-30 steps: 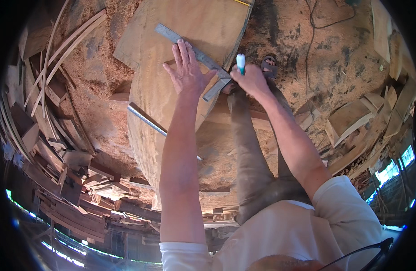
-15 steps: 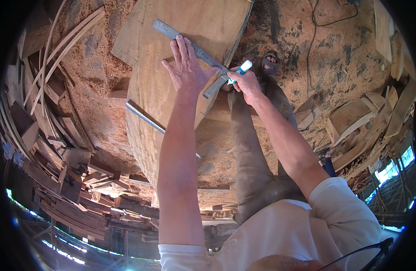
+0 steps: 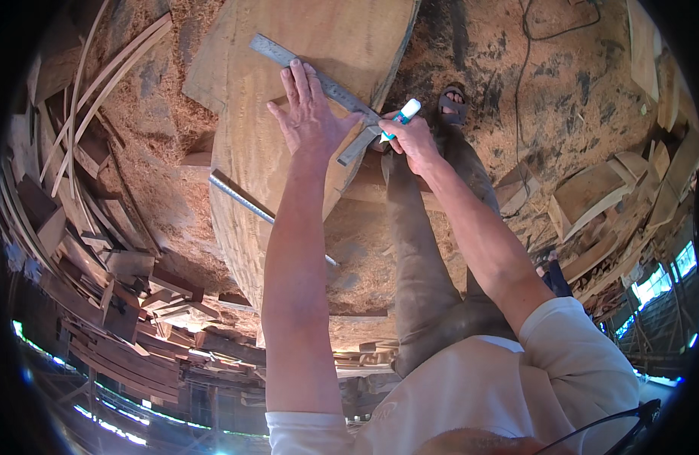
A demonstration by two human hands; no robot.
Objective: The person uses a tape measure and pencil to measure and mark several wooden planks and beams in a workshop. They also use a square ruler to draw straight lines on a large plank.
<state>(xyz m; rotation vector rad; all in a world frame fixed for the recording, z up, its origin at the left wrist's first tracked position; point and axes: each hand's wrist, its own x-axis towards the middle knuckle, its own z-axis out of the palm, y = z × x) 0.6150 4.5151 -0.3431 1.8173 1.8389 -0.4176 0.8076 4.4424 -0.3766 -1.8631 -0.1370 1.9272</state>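
Note:
A metal carpenter's square (image 3: 340,92) lies across a broad wooden board (image 3: 270,144), its shorter arm at the board's right edge. My left hand (image 3: 311,121) rests flat on the board with its fingers spread, the fingertips and thumb against the long blade. In my right hand (image 3: 415,141), at the corner of the square, is a white and teal correction pen (image 3: 402,118), its pointed tip towards me. These fingers are closed and close to the square; whether they press on it I cannot tell. A metal ruler (image 3: 243,197) lies slantwise on the board, partly hidden beneath my left forearm.
Sawdust and shavings cover the ground (image 3: 562,98). Long curved wood strips (image 3: 111,72) and offcuts pile up at the left, with more wood blocks (image 3: 592,199) at the right. A dark cable (image 3: 522,83) runs along the ground. My sandalled foot (image 3: 453,105) stands beside the board.
The view has shifted slightly, so the board and square sit a little further left. Both hands keep their places against the square, and the pen stays in my right hand.

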